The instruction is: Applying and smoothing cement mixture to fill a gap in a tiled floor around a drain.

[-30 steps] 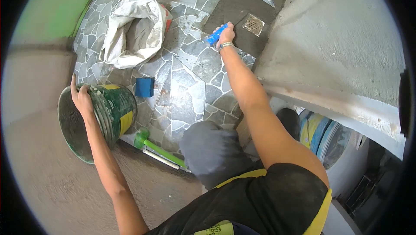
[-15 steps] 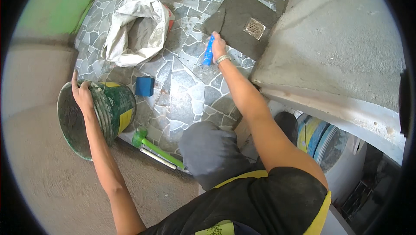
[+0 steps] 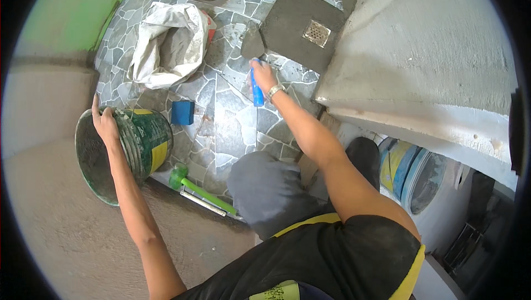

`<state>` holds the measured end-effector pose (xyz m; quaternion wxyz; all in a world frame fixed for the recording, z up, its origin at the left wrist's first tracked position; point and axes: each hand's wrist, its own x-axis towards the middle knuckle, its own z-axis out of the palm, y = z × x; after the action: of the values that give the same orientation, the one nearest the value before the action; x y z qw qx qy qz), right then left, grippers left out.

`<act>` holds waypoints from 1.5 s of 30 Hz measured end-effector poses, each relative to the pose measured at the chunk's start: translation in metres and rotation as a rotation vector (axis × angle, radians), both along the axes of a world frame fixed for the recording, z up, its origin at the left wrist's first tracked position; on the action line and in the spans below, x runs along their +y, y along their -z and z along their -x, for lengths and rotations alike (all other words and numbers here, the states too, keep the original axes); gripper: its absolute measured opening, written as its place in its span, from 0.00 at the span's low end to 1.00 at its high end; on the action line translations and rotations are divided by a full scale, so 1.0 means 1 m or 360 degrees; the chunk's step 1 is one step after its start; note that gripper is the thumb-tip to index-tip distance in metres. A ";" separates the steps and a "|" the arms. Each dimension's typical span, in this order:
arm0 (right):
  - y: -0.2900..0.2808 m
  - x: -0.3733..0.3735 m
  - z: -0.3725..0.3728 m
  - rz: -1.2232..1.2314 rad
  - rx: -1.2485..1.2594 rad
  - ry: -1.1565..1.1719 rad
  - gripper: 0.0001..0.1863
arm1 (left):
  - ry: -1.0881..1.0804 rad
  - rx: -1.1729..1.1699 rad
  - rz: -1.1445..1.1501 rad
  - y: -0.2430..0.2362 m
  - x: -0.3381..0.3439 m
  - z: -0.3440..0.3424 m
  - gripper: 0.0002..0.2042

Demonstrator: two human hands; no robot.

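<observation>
My right hand (image 3: 264, 77) is closed around the blue handle of a trowel (image 3: 253, 43). The grey blade points away from me, over the tiles at the left edge of a smooth dark mortar patch (image 3: 287, 29). A square metal drain grate (image 3: 317, 34) is set in that patch. On the left, my left hand (image 3: 105, 123) grips the rim side of a green bucket (image 3: 150, 139) with yellow patches, index finger stretched out. Tipped on its side, the bucket has its mouth to the left and mortar smears inside.
An open white sack (image 3: 145, 51) of grey powder stands on the stone-pattern tiles, with a blue block (image 3: 182, 113) nearer me. A green-handled brush (image 3: 207, 193) lies by my knee. Rough plastered walling (image 3: 420, 56) borders the right; another bucket (image 3: 423, 181) is behind it.
My right hand has drawn the trowel left and toward me, so its blade has come off the mortar patch onto the tiles' side. The left hand stays on the bucket.
</observation>
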<state>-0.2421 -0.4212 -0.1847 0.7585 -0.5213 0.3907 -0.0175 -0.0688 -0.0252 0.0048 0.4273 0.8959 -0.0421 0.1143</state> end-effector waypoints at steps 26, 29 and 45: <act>-0.010 -0.015 0.068 0.0231 0.0237 0.0050 0.17 | 0.0066 -0.0029 -0.0149 0.004 0.003 -0.005 0.32; -0.011 -0.030 0.102 0.0502 0.0534 0.0079 0.17 | 0.0042 -0.0091 -0.0085 0.003 0.003 -0.004 0.32; -0.024 -0.026 0.114 0.0809 0.0564 0.0246 0.24 | -0.0036 0.0017 -0.0125 0.008 0.009 -0.010 0.32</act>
<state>-0.3564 -0.4474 -0.1611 0.5204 -0.6579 0.5383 -0.0809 -0.0583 -0.0161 -0.0034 0.3907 0.9130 -0.0339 0.1126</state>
